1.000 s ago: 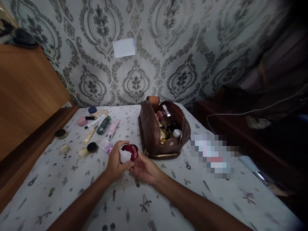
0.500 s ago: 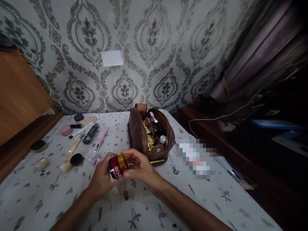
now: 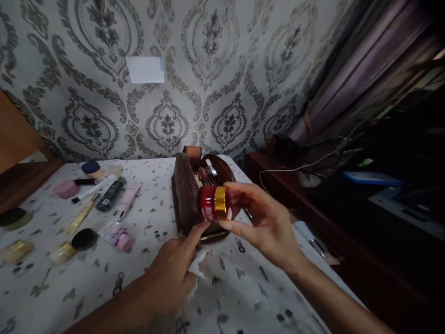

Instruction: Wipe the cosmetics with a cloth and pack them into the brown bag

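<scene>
Patterned wallpaper backs a printed white sheet. On it we see an open brown bag with small items inside. Our right hand grips a gold-lidded red jar, partly hiding the bag's mouth; our left hand, pinching white tissue, reaches just below, contact unclear. Left lie a green bottle and pink tube.

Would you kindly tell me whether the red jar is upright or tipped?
Tipped: the jar is held sideways in the right hand, its gold lid turned toward the palm rather than upward.
</scene>
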{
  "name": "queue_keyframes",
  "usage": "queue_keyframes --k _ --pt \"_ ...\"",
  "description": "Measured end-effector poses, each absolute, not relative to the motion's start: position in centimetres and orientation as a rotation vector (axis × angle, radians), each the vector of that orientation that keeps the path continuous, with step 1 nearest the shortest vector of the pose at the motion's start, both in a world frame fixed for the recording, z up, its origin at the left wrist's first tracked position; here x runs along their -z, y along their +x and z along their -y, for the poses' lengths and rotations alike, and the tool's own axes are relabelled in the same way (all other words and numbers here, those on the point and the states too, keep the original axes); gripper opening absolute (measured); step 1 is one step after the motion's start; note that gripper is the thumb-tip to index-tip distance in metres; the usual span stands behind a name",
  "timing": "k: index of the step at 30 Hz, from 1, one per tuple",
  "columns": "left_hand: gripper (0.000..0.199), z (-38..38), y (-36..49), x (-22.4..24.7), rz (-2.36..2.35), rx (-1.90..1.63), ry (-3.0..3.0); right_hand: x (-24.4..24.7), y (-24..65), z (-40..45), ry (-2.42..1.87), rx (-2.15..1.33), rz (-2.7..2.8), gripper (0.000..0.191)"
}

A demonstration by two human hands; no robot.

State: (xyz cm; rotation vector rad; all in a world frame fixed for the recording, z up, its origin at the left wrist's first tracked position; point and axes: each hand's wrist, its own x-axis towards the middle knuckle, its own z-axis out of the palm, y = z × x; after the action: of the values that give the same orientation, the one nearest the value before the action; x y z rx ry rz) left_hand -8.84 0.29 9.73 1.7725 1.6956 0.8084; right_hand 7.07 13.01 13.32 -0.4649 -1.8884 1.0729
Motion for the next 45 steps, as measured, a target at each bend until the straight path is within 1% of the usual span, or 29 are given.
queue_keyframes --k 2,4,5,7,10,12,14,18,24,27,30,34,39,45 --pt "0.073 -1.4 -8.3 -9.8 -1.731 -0.636 1.838 -14.3 7.6 -14.4 -0.546 -0.951 1.961 0.045" --pt "0.078 -2.4 -8.0 -9.5 -1.802 -0.516 1.838 -14.8 7.7 -15.7 -0.602 -0.857 2.048 0.045" --pt "0.078 -2.7 -7.9 -9.3 -1.825 -0.493 1.831 -15.0 7.6 -16.2 -0.625 -0.821 2.090 0.046" --pt "0.069 -3.2 -7.9 -8.9 -1.800 -0.534 1.830 -15.1 7.4 -17.0 -0.669 -0.772 2.168 0.046" --pt "0.058 -3.3 -8.4 -8.1 -1.624 -0.757 1.878 -15.1 7.2 -18.0 -0.726 -0.736 2.298 0.045" --pt "0.059 -3.2 -8.8 -7.4 -1.556 -0.868 1.936 -15.0 7.1 -18.5 -0.740 -0.710 2.402 0.043" --pt "0.062 -3.1 -9.2 -6.6 -1.541 -0.909 2.006 -15.0 7.0 -19.0 -0.737 -0.666 2.503 0.042" --pt "0.063 -3.0 -9.5 -5.4 -1.525 -0.894 2.056 -15.1 6.9 -19.4 -0.732 -0.558 2.679 0.039" --pt "0.067 -3.3 -9.5 -5.1 -1.514 -0.928 2.129 -16.4 6.1 -19.1 -0.786 -0.423 2.922 0.029" --pt "0.076 -3.4 -9.5 -5.0 -1.490 -0.974 2.178 -17.0 5.7 -18.9 -0.760 -0.410 3.001 0.021" --pt "0.079 -3.3 -9.4 -4.9 -1.515 -0.974 2.204 -17.1 5.4 -18.7 -0.743 -0.416 3.054 0.020" --pt "0.076 -3.1 -9.3 -5.0 -1.547 -0.966 2.215 -17.1 5.3 -18.6 -0.667 -0.429 3.059 0.021" --pt "0.073 -2.9 -9.3 -5.1 -1.513 -0.991 2.206 -17.2 5.4 -19.0 -0.677 -0.526 3.037 0.019" --pt "0.070 -2.2 -9.7 -4.6 -1.589 -0.846 2.005 -17.0 5.3 -19.0 -0.649 -0.564 2.999 0.018"
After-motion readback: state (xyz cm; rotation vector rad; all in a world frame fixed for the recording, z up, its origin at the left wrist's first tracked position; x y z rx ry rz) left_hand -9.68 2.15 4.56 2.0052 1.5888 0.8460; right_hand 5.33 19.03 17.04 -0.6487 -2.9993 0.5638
